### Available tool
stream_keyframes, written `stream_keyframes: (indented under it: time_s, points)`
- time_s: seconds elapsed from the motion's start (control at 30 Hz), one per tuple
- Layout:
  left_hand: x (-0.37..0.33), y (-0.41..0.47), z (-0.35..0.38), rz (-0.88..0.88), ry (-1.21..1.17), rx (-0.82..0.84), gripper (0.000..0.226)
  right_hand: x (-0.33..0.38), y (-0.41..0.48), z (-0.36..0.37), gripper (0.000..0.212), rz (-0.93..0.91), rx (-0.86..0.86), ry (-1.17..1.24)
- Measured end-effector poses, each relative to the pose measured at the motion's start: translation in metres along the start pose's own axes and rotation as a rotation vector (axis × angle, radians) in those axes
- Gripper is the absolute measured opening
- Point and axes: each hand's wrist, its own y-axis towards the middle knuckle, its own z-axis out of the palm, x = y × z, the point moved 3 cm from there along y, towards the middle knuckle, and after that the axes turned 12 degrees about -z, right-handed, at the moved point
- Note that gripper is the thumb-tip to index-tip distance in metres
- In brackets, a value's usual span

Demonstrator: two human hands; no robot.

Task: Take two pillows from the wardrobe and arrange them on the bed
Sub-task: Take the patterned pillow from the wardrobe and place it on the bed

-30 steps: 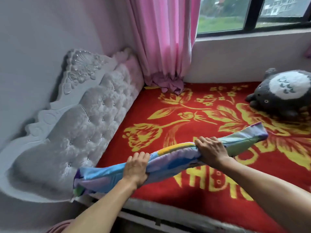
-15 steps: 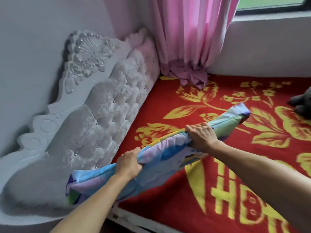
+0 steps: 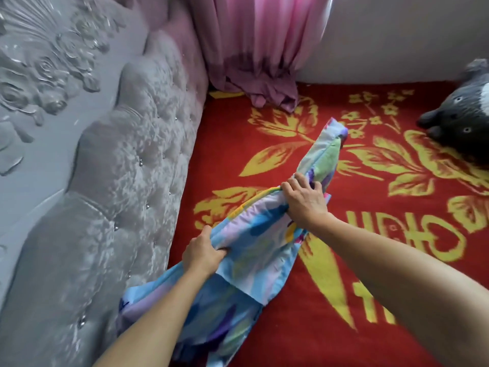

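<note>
A flat pillow [image 3: 254, 250] in a blue, lilac and green patterned cover hangs low over the bed [image 3: 317, 327], running lengthwise along the headboard side. My left hand [image 3: 202, 251] grips its upper edge near the middle. My right hand [image 3: 304, 201] clutches the same edge further toward the window end. The pillow's far corner [image 3: 329, 139] sticks up past my right hand, and its near end droops by the headboard. Only one pillow is in sight.
The bed carries a red blanket with yellow flowers and lettering. A grey tufted headboard [image 3: 127, 181] rises along the left. A pink curtain [image 3: 259, 49] bunches on the bed's far corner. A grey plush toy [image 3: 460, 123] lies at the far right.
Both hands carried the pillow forward and down toward the headboard side of the bed. The view tilted down and closer, and the window went out of frame.
</note>
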Motion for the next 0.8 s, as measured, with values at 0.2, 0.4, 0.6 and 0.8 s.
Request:
stream_keyframes:
  time_s: [0.2,0.4,0.6,0.8]
  points:
    - [-0.005,0.011,-0.020,0.077,-0.029,-0.007,0.035,0.000,0.029,-0.029,0.026,0.030,-0.067,0.005]
    - [-0.042,0.025,-0.076,0.104,-0.127,-0.119,0.032,-0.016,0.072,-0.099,0.022,-0.041,-0.179,-0.038]
    - [-0.096,0.058,-0.132,0.101,-0.255,-0.254,0.030,-0.042,0.140,-0.166,0.018,-0.070,-0.381,-0.065]
    - [-0.146,0.140,-0.136,0.060,-0.317,-0.325,0.036,-0.085,0.243,-0.163,0.023,-0.112,-0.444,0.014]
